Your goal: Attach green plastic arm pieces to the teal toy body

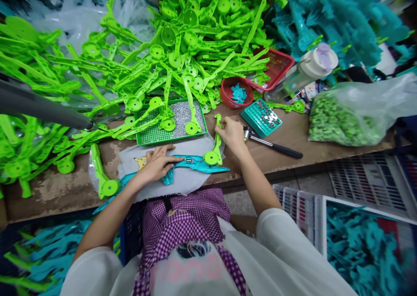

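Observation:
A teal plastic toy part (193, 164) lies on a pale grey cloth (150, 191) at the front of the bench. My left hand (158, 162) rests across it, fingers stretched out over its left portion. Just right of those fingertips a small metallic piece (189, 160) sits in the teal part. My right hand (232, 135) pinches the upper end of a green plastic arm (216, 146), whose round lower end lies over the teal part's right side. Another green arm (103, 174) with a round end lies left of the cloth.
A green tray (172, 134) of tiny metal pieces stands behind the cloth. Rightward are a hammer (275, 147), a teal rack (260, 117), a red bowl (226, 94) and a bag of green pieces (345, 116). A heap of green arms (195, 40) covers the back.

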A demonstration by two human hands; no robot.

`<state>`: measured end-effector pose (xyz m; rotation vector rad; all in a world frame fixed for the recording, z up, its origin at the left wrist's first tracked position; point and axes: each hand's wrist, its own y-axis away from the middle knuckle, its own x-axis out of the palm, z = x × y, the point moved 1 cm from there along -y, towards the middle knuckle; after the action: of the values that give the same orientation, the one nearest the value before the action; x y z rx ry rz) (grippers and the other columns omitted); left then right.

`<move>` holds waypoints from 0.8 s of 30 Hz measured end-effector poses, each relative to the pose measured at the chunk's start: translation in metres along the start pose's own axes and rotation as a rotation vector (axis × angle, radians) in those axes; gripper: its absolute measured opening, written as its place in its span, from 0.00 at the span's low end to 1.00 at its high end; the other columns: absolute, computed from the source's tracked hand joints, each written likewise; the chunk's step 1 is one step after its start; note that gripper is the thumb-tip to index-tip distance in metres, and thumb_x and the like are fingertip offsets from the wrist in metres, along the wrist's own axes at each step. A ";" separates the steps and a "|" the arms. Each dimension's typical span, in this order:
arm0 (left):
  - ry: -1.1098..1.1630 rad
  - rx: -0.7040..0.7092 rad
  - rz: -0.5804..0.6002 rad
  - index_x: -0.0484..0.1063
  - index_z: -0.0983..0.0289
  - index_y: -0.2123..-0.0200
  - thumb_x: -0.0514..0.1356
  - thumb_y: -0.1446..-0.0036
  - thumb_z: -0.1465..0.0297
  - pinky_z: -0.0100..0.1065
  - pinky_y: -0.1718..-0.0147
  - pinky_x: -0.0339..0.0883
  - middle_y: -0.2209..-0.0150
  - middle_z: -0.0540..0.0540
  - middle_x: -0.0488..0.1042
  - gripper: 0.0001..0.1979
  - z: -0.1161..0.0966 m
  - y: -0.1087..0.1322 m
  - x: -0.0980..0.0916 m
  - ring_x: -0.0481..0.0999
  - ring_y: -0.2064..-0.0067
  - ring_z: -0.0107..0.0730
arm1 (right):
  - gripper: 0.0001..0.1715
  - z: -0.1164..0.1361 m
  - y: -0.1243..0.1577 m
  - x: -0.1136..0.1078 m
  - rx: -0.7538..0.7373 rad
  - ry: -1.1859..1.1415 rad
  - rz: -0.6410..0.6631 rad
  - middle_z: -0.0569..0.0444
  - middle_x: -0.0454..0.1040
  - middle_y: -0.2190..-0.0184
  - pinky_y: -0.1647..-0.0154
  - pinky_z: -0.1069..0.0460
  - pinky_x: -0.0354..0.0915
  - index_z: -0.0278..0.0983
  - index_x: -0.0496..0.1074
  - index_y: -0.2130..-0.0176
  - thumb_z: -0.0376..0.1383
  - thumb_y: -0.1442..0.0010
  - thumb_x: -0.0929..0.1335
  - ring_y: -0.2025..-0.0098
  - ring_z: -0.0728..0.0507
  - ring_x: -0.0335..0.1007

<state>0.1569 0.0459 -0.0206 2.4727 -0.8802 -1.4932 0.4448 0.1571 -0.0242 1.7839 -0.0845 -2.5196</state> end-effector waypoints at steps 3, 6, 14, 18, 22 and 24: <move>0.003 0.001 0.007 0.76 0.43 0.42 0.56 0.32 0.70 0.56 0.43 0.56 0.33 0.56 0.61 0.20 -0.001 0.000 -0.001 0.59 0.36 0.55 | 0.14 -0.003 0.001 0.003 0.023 -0.026 -0.025 0.45 0.82 0.63 0.61 0.49 0.60 0.35 0.76 0.56 0.38 0.39 0.67 0.59 0.37 0.77; 0.000 0.004 0.003 0.76 0.44 0.43 0.56 0.32 0.71 0.56 0.43 0.56 0.33 0.56 0.61 0.21 -0.001 0.000 -0.001 0.59 0.36 0.55 | 0.14 -0.005 0.001 0.005 -0.002 -0.049 -0.031 0.45 0.82 0.63 0.61 0.49 0.59 0.34 0.76 0.56 0.38 0.39 0.67 0.60 0.38 0.76; 0.015 0.010 -0.013 0.76 0.44 0.43 0.57 0.33 0.72 0.58 0.42 0.56 0.33 0.56 0.61 0.21 0.000 0.001 0.000 0.59 0.36 0.56 | 0.13 -0.002 0.002 0.005 -0.028 0.007 -0.009 0.45 0.80 0.61 0.61 0.49 0.58 0.35 0.75 0.56 0.38 0.37 0.65 0.60 0.39 0.74; 0.016 0.016 -0.015 0.76 0.44 0.43 0.56 0.33 0.71 0.59 0.42 0.55 0.33 0.56 0.61 0.21 0.001 0.000 0.000 0.59 0.35 0.56 | 0.19 0.005 0.007 0.004 -0.039 0.124 -0.017 0.41 0.79 0.57 0.59 0.48 0.58 0.35 0.75 0.56 0.42 0.30 0.60 0.56 0.37 0.73; 0.022 0.016 -0.016 0.76 0.43 0.43 0.56 0.33 0.70 0.60 0.42 0.55 0.33 0.56 0.61 0.21 0.000 0.000 0.001 0.59 0.36 0.57 | 0.22 0.010 0.009 0.008 -0.082 0.191 -0.016 0.38 0.77 0.53 0.55 0.46 0.60 0.35 0.74 0.53 0.40 0.28 0.56 0.49 0.34 0.69; 0.019 -0.004 -0.020 0.75 0.42 0.42 0.57 0.33 0.71 0.61 0.42 0.55 0.33 0.56 0.61 0.21 -0.001 0.001 0.001 0.59 0.36 0.58 | 0.22 0.011 0.008 0.011 -0.093 0.207 -0.028 0.37 0.75 0.48 0.52 0.44 0.60 0.35 0.73 0.49 0.39 0.28 0.55 0.46 0.33 0.67</move>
<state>0.1580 0.0442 -0.0206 2.4968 -0.8507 -1.4732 0.4314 0.1489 -0.0301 2.0072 0.0662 -2.2983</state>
